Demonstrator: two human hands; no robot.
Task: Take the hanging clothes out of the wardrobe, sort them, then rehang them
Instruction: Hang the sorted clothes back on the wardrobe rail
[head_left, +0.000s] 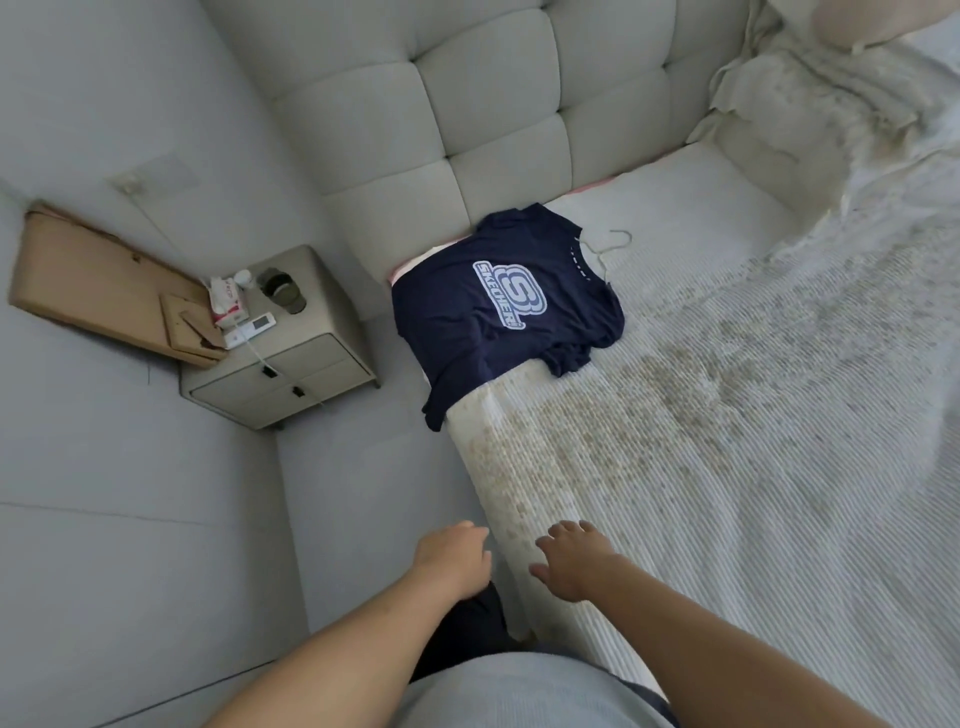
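Navy cotton T-shirt (506, 306) on its wire hanger (613, 243) lies at twelve o'clock on the white bed (753, 467), apparently staged for sorting; left hand (454, 558) and right hand (574, 564) hover empty, fingers relaxed.

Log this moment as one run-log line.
stage: sorting on bed | navy T-shirt: on hanger, lying at bed edge | left hand: open, empty | right hand: open, empty, over bed edge
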